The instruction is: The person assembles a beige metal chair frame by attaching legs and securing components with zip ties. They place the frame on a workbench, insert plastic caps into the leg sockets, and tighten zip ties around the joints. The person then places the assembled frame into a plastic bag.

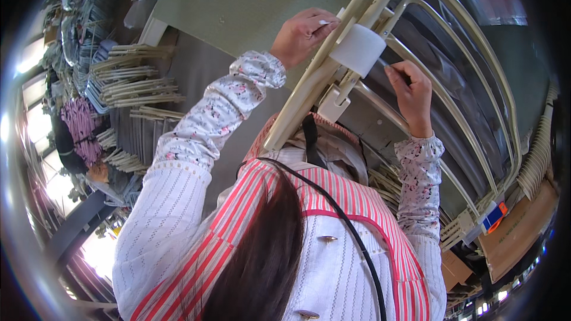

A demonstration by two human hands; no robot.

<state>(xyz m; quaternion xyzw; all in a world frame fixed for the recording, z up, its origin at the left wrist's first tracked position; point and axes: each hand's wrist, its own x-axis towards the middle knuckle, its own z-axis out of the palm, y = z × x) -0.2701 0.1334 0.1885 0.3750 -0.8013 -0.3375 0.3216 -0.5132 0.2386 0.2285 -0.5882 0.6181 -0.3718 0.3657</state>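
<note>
A cream-coloured tubular metal folding frame (493, 67) slants across the view, with dark plastic film behind its curved bars. A white sheet, apparently foam, (359, 49) is bent around its straight tubes. My left hand (305, 35) is at the tubes' left side, fingers curled around a white edge that seems to belong to the sheet. Just off the sheet's lower right corner, my right hand (410, 93) has thumb and forefinger pinched together; whether something thin is between them cannot be made out. A cream plastic hook-shaped bracket (333, 103) sits below the sheet.
Under the frame is a green-grey table (214, 15). Stacked cream tube frames (134, 84) fill the left side. On the right are a blue and orange object (494, 217), a ribbed hose (537, 156) and cardboard (517, 236). A black cable (343, 211) crosses my chest.
</note>
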